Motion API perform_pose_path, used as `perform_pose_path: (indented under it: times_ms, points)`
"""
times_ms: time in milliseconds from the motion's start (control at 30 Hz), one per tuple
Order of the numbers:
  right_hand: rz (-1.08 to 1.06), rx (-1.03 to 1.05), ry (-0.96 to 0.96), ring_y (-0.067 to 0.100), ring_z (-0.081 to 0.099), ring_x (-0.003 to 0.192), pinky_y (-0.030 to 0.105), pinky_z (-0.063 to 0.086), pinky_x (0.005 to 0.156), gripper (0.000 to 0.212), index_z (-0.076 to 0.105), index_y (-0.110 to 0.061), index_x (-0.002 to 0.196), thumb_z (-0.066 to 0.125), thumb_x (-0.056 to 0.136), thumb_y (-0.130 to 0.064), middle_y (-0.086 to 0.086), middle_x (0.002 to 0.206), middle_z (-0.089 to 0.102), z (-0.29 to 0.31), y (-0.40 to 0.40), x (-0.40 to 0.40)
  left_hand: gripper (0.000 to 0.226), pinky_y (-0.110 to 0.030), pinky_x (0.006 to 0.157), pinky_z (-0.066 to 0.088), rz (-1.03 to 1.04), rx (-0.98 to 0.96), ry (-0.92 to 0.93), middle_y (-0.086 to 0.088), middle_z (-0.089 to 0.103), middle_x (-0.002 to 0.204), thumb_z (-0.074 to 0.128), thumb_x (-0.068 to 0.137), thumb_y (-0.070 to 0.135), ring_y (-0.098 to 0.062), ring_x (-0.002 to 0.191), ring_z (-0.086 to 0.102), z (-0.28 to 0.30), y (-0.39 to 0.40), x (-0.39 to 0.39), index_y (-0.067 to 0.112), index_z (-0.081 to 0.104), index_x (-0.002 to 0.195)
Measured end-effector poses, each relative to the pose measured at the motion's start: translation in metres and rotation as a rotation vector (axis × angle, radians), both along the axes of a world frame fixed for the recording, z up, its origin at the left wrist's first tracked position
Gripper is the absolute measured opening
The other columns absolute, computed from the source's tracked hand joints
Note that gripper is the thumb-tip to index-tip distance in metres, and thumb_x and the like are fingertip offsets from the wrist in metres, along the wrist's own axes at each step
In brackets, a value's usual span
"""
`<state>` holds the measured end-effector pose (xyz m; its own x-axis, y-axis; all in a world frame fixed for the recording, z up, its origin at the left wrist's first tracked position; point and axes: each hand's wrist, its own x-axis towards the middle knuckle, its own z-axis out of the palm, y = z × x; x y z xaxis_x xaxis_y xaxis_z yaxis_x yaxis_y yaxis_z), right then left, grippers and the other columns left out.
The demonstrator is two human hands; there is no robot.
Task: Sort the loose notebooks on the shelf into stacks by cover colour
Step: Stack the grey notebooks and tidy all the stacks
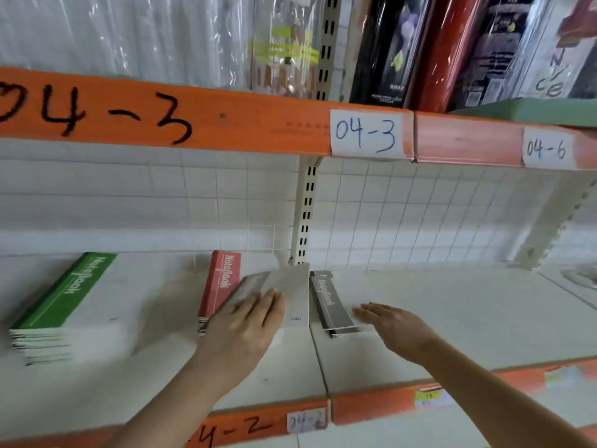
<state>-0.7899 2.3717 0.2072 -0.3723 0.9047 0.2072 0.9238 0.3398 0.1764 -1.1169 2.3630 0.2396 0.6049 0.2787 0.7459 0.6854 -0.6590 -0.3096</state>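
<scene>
On the shelf [452, 318], one stack of notebooks [64, 312] lies far left of the left hand [245, 328]. A second stack [219, 282] sits just beyond it, partly under the loose notebook [287, 286] beneath its fingers. A third stack [329, 305] lies between the hands, touching the right hand [394, 328].

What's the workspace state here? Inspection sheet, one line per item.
Surface: white shelf, orange front edge labelled 04-2.
Job's things: green stack at left; red stack in the middle; grey stack to its right; one grey notebook tilted over the red stack.
Clutter: nothing seen.
Grippers: left hand on the tilted notebook, fingers straight; right hand flat beside the grey stack.
Cables: nothing seen.
Surroundings: tiled wall, wrapped goods on the shelf above.
</scene>
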Motion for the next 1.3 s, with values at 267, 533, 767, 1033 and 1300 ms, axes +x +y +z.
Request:
perform_pose_path:
  times_ms: [267,533,767,1033,1300]
  points:
    - [-0.125,-0.357,-0.014,0.014,0.035,0.137,0.029,0.037,0.104,0.06,0.028,-0.029,0.149,0.034,0.094,-0.006,-0.012,0.156,0.023,0.002,0.024,0.018,0.041,-0.037,0.074,0.06,0.064,-0.002,0.057,-0.014,0.072,0.107,0.013,0.101,0.0,-0.028,0.09,0.072,-0.011,-0.001,0.063,0.001,0.05,0.118]
    - [-0.224,-0.426,0.083,0.018,0.042,0.132,0.03,0.042,0.1,0.076,0.025,-0.031,0.148,0.045,0.081,-0.002,-0.009,0.153,0.029,0.014,0.025,0.047,0.036,-0.031,0.055,0.056,0.147,-0.079,0.254,-0.014,0.073,0.099,0.051,0.077,0.008,-0.028,0.074,0.07,-0.047,0.032,0.146,0.002,0.067,0.108]
    - [-0.356,-0.329,0.15,0.021,0.055,0.113,0.029,0.047,0.088,0.06,0.035,-0.028,0.14,0.036,0.085,-0.002,-0.004,0.138,0.049,0.018,0.017,0.068,0.048,-0.042,0.077,0.051,0.31,-0.517,0.445,-0.016,0.061,0.107,0.061,0.082,0.015,-0.038,0.093,0.059,-0.06,0.045,0.206,0.003,0.054,0.128]
    - [-0.326,-0.307,0.117,0.018,0.053,0.112,0.026,0.045,0.08,0.056,0.035,-0.027,0.14,0.037,0.088,-0.006,-0.004,0.136,0.051,0.018,0.017,0.06,0.061,-0.048,0.093,0.044,0.303,-0.709,0.401,-0.021,0.038,0.144,0.024,0.104,0.048,-0.048,0.131,0.034,-0.065,0.056,0.218,0.003,0.029,0.145]
    - [-0.237,-0.299,0.152,0.016,0.052,0.118,0.027,0.046,0.088,0.056,0.034,-0.027,0.143,0.04,0.09,-0.011,-0.006,0.143,0.044,0.028,0.019,0.047,0.043,-0.036,0.069,0.046,0.309,-0.602,0.395,-0.012,0.062,0.104,0.042,0.097,0.045,-0.029,0.091,0.061,-0.053,0.046,0.198,0.009,0.061,0.113]
